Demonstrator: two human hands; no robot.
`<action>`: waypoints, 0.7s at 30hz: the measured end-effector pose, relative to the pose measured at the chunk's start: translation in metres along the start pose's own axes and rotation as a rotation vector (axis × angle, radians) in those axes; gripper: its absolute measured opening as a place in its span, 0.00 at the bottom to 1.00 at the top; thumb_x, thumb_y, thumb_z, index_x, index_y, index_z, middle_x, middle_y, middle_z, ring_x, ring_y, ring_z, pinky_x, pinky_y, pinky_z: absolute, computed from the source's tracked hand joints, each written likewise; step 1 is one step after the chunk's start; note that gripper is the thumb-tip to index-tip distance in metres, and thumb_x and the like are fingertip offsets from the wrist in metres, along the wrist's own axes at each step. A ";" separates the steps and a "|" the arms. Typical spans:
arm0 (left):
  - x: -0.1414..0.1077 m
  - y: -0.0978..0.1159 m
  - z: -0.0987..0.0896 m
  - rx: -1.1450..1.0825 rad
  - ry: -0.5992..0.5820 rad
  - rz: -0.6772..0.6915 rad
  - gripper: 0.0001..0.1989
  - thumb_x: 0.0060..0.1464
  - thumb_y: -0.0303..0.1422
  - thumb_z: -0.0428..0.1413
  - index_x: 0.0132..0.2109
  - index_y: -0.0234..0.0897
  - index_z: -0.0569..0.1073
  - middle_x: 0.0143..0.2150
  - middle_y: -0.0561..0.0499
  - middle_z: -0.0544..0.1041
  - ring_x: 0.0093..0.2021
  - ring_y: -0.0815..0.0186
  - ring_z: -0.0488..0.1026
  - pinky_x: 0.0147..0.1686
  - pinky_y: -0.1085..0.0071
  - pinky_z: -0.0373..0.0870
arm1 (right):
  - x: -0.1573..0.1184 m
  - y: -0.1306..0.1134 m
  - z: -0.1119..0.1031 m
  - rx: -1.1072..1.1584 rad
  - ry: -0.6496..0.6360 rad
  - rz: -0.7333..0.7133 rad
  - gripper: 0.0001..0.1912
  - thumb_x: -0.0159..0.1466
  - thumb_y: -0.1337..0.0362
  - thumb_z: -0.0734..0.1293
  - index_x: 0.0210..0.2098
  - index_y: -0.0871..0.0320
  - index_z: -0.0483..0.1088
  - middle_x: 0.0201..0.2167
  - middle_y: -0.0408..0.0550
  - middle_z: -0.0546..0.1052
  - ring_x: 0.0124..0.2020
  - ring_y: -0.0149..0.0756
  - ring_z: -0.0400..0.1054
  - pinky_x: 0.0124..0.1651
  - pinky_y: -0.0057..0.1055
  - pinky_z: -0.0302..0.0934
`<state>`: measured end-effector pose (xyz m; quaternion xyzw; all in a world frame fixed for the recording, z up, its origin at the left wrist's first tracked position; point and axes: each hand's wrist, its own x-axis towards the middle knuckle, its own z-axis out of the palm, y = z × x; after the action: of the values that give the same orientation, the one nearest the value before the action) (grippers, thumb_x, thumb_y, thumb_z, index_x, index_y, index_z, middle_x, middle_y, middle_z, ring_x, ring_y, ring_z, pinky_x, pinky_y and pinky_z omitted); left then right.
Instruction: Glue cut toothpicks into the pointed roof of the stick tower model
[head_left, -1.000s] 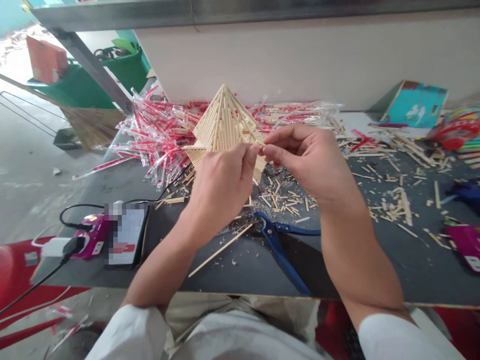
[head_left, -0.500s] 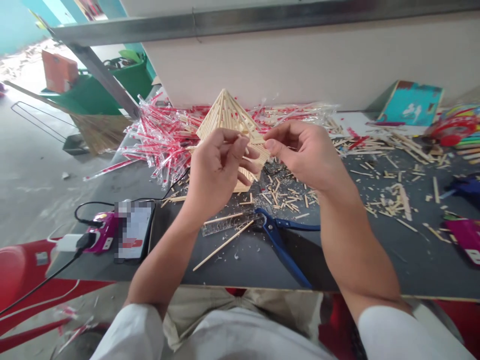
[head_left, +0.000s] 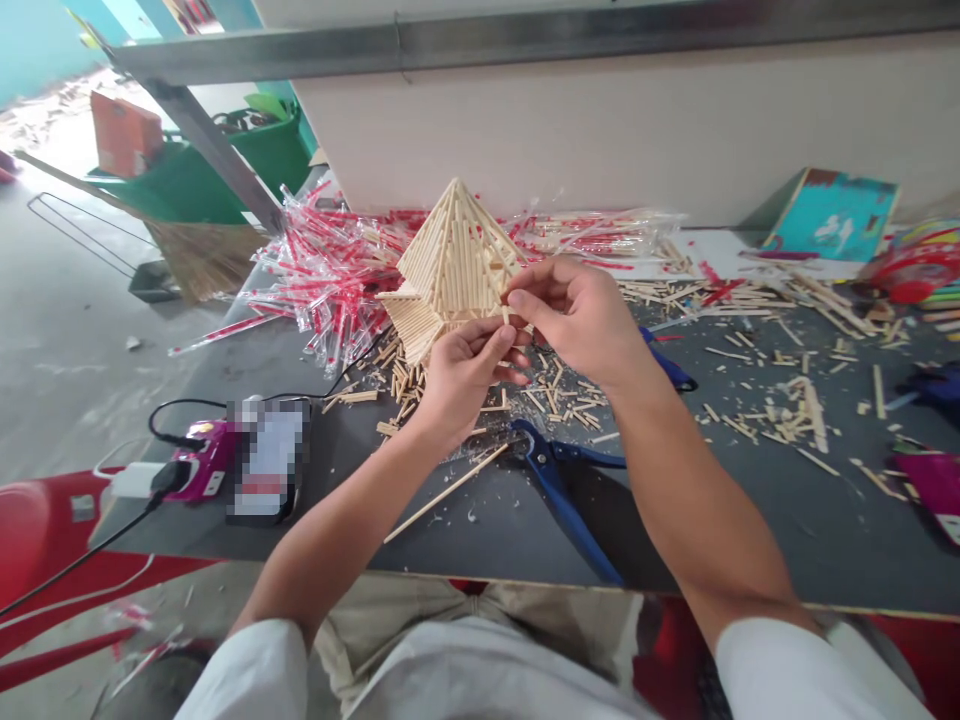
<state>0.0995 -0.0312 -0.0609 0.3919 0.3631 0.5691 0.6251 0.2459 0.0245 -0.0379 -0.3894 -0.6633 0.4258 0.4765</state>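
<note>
Just in front of the stick model (head_left: 459, 255), seems to pinch a short stick (head_left: 505, 314) between thumb and fingertips of the right hand (head_left: 574, 320), presumably because too slim for a fuller grip; with the left hand (head_left: 469, 375) half curled directly below, thumb and fingers close to the same piece, perhaps to steady the lower end, though hard to tell whether gripping or merely alongside. Beyond the fingertips, rises point-up as the stick model, with the lower right part hidden behind both hands, so impossible to tell what bears the weight. Nearer the body than the stick model, on the worktop (head_left: 487, 545), a blue-handled cutter (head_left: 564, 500), handles toward the body, likely for easy picking up; just beside the cutter's head, a long loose stick (head_left: 446, 493). Around the foot of the stick model, many offcuts (head_left: 581, 410), scattered rather than sorted. To the left of and behind the stick model, a heap of wrapped sticks (head_left: 322, 270), perhaps there to free the front for the fingers. Nearer and farther left of the stick model, a phone (head_left: 270, 460) beside a purple power block (head_left: 202, 455), probably together for charging
</note>
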 end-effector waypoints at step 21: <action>0.009 0.002 -0.011 -0.013 0.007 0.037 0.05 0.64 0.31 0.61 0.42 0.33 0.77 0.37 0.48 0.81 0.26 0.76 0.75 0.25 0.79 0.73 | 0.003 0.008 0.013 0.205 -0.002 0.132 0.17 0.55 0.56 0.80 0.38 0.53 0.72 0.28 0.41 0.76 0.26 0.31 0.70 0.25 0.31 0.61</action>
<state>0.0899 -0.0213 -0.0637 0.3926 0.3543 0.5840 0.6159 0.2339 0.0278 -0.0470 -0.3812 -0.5898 0.5222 0.4839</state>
